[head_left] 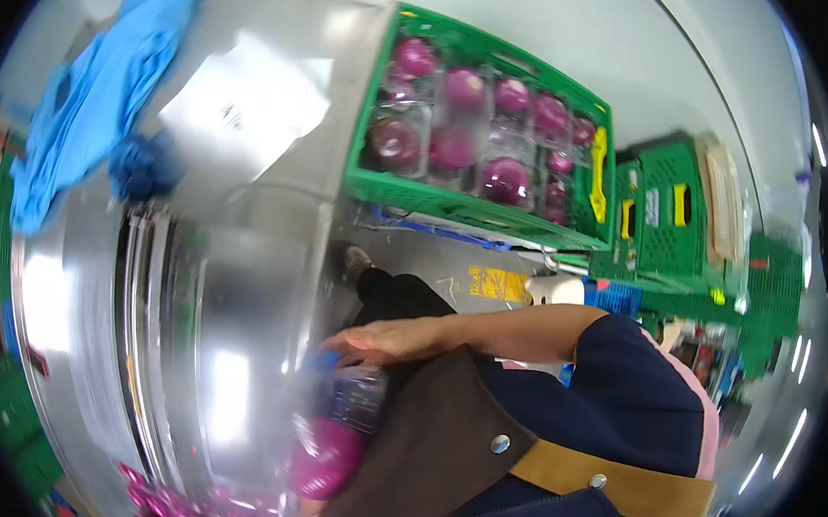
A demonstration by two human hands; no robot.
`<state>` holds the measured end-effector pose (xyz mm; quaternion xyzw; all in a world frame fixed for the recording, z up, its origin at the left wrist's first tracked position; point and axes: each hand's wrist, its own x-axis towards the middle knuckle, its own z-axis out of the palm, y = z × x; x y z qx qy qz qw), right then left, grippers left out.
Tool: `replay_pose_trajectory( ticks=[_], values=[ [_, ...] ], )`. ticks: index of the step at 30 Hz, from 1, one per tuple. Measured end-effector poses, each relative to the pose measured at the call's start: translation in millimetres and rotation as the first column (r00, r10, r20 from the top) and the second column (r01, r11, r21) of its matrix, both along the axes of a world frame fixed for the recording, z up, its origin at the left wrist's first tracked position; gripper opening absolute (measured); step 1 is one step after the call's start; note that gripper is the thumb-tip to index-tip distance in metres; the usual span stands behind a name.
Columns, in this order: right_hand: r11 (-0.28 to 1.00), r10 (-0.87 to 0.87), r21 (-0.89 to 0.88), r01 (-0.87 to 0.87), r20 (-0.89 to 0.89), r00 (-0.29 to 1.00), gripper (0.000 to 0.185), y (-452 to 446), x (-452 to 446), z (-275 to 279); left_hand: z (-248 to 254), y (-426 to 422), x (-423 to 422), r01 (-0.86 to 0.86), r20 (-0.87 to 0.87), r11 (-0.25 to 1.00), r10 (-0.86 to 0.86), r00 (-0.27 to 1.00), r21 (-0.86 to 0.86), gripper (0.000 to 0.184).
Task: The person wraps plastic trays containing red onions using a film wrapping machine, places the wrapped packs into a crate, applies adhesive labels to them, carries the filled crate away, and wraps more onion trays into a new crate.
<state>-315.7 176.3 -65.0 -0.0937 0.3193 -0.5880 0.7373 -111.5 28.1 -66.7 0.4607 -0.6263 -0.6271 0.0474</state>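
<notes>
Pack touches right hand near table edge, floor gap alongside.

The bare right arm reaches forward, right hand slightly blurred, left hand mostly hidden

Person shows 2 hands: right hand & a sliver of left hand. Clear pack between them: 1, w/ min. 1 purple item. Near green crate: 1, w/ approx. 12 purple rounds, 1 yellow handle. Light-blue cloth: 1. Dark-blue cloth: 1. Apron snaps: 2. Shoe: 1. Blurred purple pile: no. unclear.
</notes>
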Motion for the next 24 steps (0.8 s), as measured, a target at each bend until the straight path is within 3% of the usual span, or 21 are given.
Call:
replay_pose_trajectory(
  ticks=[1,2,3,4,6,7,8,9,11,12,13,14,15,16,17,20,24],
  values=[
    [0.996,-0.082,-0.024,0.087,0.142,0.986,0.062,4,9,-5,9,0,-26,0.032,-0.054,0.997,-0.036,0.998,-0.075,0.049],
    [0.976,-0.106,-0.163,0.143,0.214,0.971,0.065,4,25,-28,20,1,-55,0.07,-0.111,0.985,-0.088,0.99,-0.16,0.05],
    [0.974,-0.122,-0.162,0.159,0.218,0.968,0.07,-1,32,-36,29,4,-86,0.095,-0.165,0.965,-0.138,0.977,-0.244,0.051],
    [0.875,-0.301,-0.303,0.376,0.267,0.915,0.068,1,22,-7,37,10,-116,0.126,-0.211,0.93,-0.207,0.955,-0.345,0.052],
    [0.785,-0.535,-0.084,0.614,0.409,0.739,0.067,14,-8,29,53,26,-171,0.175,-0.259,0.823,-0.361,0.896,-0.541,0.054],
    [0.775,-0.627,0.263,0.575,0.44,0.643,0.067,27,-26,32,63,35,-192,0.233,-0.316,0.799,-0.461,0.829,-0.554,0.055],
    [0.654,-0.755,0.255,0.713,0.288,0.589,0.066,44,-41,35,79,43,-205,0.343,-0.428,0.825,-0.536,0.727,-0.45,0.064],
    [0.522,-0.853,0.221,0.824,0.133,0.505,0.065,65,-58,39,83,50,-214,0.393,-0.459,0.769,-0.624,0.633,-0.504,0.069],
    [0.298,-0.891,0.199,0.933,-0.292,0.347,0.071,130,-112,32,95,53,-227,0.615,-0.398,0.627,-0.779,0.485,-0.478,0.063],
    [0.136,-0.844,0.246,0.96,-0.479,0.242,0.075,167,-136,43,93,62,-231,0.635,-0.49,0.665,-0.736,0.468,-0.393,0.055],
    [0.01,-0.82,0.23,0.973,-0.554,0.14,0.079,209,-157,35,82,64,-231,0.684,-0.471,0.645,-0.747,0.47,-0.342,0.053],
    [-0.04,-0.767,0.229,0.973,-0.631,0.117,0.082,242,-179,41,67,62,-226,0.727,-0.452,0.624,-0.757,0.472,-0.287,0.051],
    [-0.169,-0.592,0.271,0.948,-0.797,0.122,0.082,267,-195,49,59,61,-221,0.766,-0.433,0.6,-0.768,0.471,-0.231,0.049],
    [-0.221,-0.354,0.235,0.947,-0.924,0.147,0.08,317,-217,29,60,64,-217,0.772,-0.47,0.635,-0.686,0.555,-0.013,0.048],
    [-0.259,-0.09,0.188,0.947,-0.981,0.17,0.08,359,-229,-2,58,64,-214,0.773,-0.449,0.634,-0.684,0.575,0.025,0.048],
    [-0.16,0.497,0.225,0.961,-0.822,0.276,0.08,383,-233,-41,48,60,-207,0.755,-0.395,0.641,-0.663,0.635,0.138,0.049],
    [-0.116,0.431,0.307,0.945,-0.841,0.326,0.078,361,-232,-88,44,50,-201,0.705,-0.361,0.682,-0.619,0.698,0.195,0.048]
  ],
)
